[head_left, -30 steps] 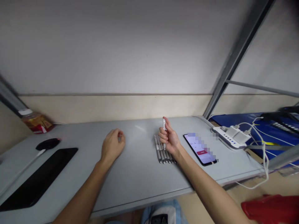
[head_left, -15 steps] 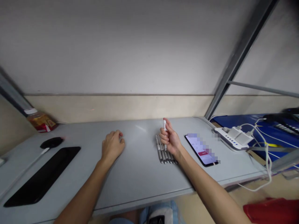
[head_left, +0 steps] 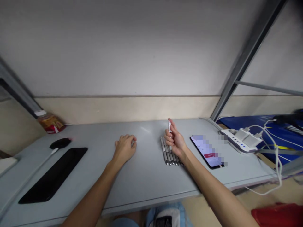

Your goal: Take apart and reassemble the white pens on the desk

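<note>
My right hand (head_left: 175, 140) is wrapped round a pen (head_left: 169, 126) with a white upper part, held upright with the thumb along its upper end. Beneath that hand lies a row of several grey pens (head_left: 166, 154), side by side on the grey desk (head_left: 142, 176); the hand and wrist partly cover those on the right. My left hand (head_left: 125, 147) rests on the desk to the left of the row, fingers loosely bent and thumb apart, with nothing visible in it.
A phone (head_left: 208, 153) with a lit screen lies right of the pens, and beyond it a white power strip (head_left: 239, 142) with cables. At left are a black mat-like slab (head_left: 54, 176), a black round device (head_left: 60, 143) on a white cable, and a bottle (head_left: 50, 122).
The whole view has shifted a little, so things appear further right. My left hand has slid slightly right across the desk. The right hand keeps its hold on the pen.
</note>
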Demonstrator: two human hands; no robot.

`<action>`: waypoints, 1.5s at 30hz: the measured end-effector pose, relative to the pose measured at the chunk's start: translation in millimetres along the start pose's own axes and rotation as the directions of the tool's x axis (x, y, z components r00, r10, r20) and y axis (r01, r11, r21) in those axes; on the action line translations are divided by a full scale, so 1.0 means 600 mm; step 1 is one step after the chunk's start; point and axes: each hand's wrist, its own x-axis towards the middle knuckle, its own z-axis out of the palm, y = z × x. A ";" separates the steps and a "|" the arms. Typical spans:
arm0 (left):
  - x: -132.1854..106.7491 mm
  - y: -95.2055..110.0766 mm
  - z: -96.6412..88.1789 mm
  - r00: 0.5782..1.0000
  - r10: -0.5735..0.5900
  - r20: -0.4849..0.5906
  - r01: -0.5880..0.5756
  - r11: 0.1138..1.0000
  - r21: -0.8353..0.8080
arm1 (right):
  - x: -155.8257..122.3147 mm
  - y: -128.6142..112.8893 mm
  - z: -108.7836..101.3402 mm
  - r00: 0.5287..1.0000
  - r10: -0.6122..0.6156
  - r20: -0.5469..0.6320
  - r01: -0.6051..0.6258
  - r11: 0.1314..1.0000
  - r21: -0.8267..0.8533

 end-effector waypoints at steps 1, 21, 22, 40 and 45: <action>0.000 0.000 0.000 1.000 -0.001 0.000 0.001 1.000 -0.005 | 0.001 0.001 -0.001 1.000 0.002 -0.001 -0.002 1.000 0.003; -0.003 0.010 0.003 0.999 0.044 -0.008 -0.044 0.999 -0.001 | -0.010 0.046 0.032 1.000 0.012 0.014 -0.004 0.900 -0.436; -0.003 0.010 0.004 0.999 0.048 -0.007 -0.048 0.999 -0.004 | -0.009 0.050 0.031 0.997 -0.067 0.024 0.069 0.830 -0.553; -0.005 0.023 0.003 0.993 0.121 0.014 -0.121 0.993 -0.008 | -0.018 0.055 0.016 0.980 -0.170 0.101 -0.013 -0.566 -0.824; -0.004 0.025 0.006 0.992 0.126 0.012 -0.125 0.992 -0.027 | -0.016 0.056 0.015 0.983 -0.169 0.068 -0.043 -0.578 -0.815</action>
